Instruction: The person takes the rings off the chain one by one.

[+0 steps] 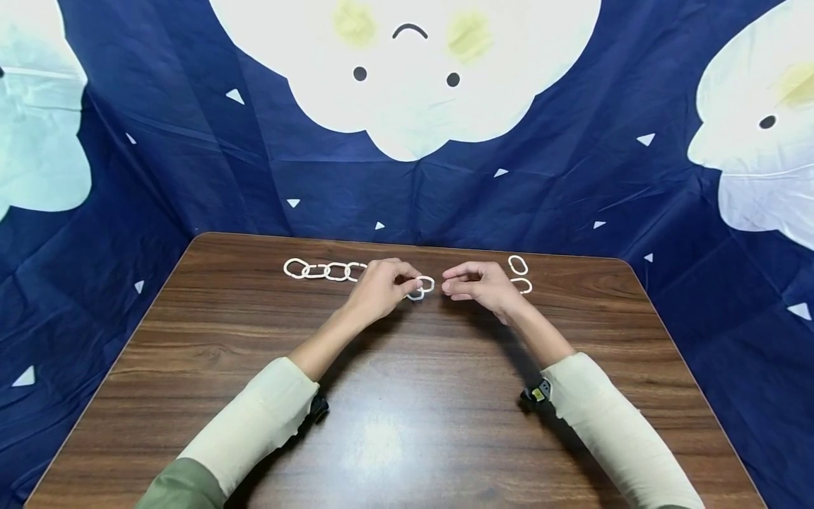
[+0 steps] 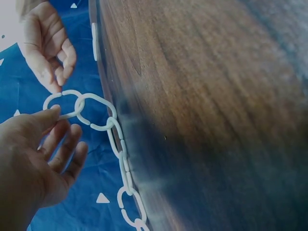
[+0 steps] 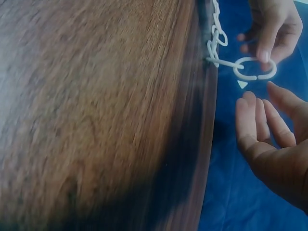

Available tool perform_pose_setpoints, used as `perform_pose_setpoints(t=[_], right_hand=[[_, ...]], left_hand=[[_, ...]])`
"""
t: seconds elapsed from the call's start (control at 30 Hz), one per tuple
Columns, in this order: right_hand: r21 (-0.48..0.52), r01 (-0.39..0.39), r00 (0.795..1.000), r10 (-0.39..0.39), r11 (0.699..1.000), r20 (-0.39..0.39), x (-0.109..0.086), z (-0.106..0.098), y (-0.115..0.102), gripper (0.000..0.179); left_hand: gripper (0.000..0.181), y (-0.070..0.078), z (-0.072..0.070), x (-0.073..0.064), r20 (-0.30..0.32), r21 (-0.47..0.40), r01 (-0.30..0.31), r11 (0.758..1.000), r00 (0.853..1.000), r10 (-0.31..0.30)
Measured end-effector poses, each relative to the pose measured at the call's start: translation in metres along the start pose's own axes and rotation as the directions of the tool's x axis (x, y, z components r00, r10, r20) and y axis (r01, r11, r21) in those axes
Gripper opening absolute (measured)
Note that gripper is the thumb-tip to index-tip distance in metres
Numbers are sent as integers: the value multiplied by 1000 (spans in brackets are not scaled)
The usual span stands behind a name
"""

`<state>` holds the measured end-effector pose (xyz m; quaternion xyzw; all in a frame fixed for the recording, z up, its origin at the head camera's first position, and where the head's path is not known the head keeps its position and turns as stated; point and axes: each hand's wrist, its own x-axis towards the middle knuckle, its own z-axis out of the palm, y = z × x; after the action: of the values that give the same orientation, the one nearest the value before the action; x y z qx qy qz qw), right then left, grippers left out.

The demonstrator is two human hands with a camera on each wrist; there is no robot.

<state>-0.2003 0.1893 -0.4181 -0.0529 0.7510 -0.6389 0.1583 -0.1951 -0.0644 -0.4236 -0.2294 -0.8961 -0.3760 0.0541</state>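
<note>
A chain of white plastic links runs across the far part of the table. My left hand pinches the end link between thumb and fingers, raised above the tabletop. That link has a small gap in its side and hooks through its neighbour; further links trail down from there. Just right of the held link, my right hand hovers with fingers loosely bent and nothing between them. In the right wrist view, its fingertips stand apart from the end link.
Two loose white links, one oval and another partly behind the right hand, lie at the back right of the wooden table. A blue cloth with white clouds hangs beyond the far edge.
</note>
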Motion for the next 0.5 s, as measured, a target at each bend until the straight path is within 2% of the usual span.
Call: perform_pose_setpoints(t=[0.37, 0.5], right_hand=[[-128, 75, 997, -76, 989, -1, 5, 11, -1, 39], [-145, 103, 995, -103, 984, 7, 7, 13, -2, 37]], left_hand=[[14, 0, 2, 2, 18, 8, 9, 1000, 1000, -9], [14, 0, 3, 2, 24, 15, 7, 1000, 1000, -8]])
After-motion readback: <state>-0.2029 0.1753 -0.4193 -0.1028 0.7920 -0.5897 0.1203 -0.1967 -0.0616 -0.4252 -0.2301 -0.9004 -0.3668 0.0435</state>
